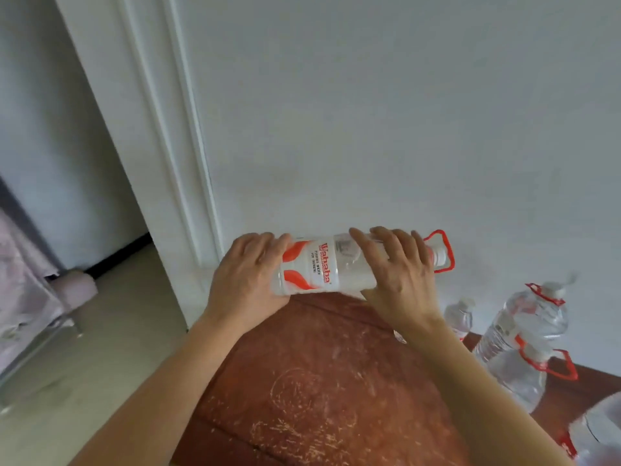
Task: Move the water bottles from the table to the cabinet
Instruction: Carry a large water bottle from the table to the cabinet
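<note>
Wahaha water bottle (322,269), horizontal between the hands: left hand (247,275) clasps its base, right hand (401,280) its shoulder.

A clear water bottle (322,267) with red-and-white label and red carry handle lies level at the desk's (302,381) 12 o'clock edge, cap toward 3 o'clock, while a small bottle (458,317) and larger red-handled bottles (524,317) stand at 3 o'clock.

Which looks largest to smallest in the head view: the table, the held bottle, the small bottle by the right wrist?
1. table
2. held bottle
3. small bottle, partly hidden, yet clearly smallest
</note>
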Demonstrator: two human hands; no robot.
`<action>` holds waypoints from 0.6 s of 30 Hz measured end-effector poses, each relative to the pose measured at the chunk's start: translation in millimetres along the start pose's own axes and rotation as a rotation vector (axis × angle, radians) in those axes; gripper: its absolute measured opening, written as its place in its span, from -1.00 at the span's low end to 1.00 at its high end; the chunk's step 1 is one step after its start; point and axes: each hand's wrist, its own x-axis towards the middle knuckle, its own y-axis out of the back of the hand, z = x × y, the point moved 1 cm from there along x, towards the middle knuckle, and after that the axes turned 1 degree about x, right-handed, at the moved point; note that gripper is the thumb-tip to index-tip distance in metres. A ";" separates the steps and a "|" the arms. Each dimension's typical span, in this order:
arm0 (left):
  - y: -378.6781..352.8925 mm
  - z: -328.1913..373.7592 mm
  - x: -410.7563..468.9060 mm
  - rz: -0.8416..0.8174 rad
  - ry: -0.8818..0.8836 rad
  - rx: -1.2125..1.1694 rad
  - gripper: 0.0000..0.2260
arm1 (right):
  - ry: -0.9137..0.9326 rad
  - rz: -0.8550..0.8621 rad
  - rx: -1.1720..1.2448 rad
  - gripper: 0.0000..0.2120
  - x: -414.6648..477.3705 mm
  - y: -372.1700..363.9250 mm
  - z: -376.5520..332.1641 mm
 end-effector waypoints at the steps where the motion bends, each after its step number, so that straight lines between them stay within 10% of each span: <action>1: 15.4 2.3 -8.8 0.019 0.034 0.024 -0.20 | 0.038 0.020 0.042 -0.19 3.4 3.8 -5.5; 18: 317.9 -50.4 -322.9 0.078 0.624 0.652 -0.24 | 0.613 0.071 0.746 -0.07 -25.5 73.5 -379.5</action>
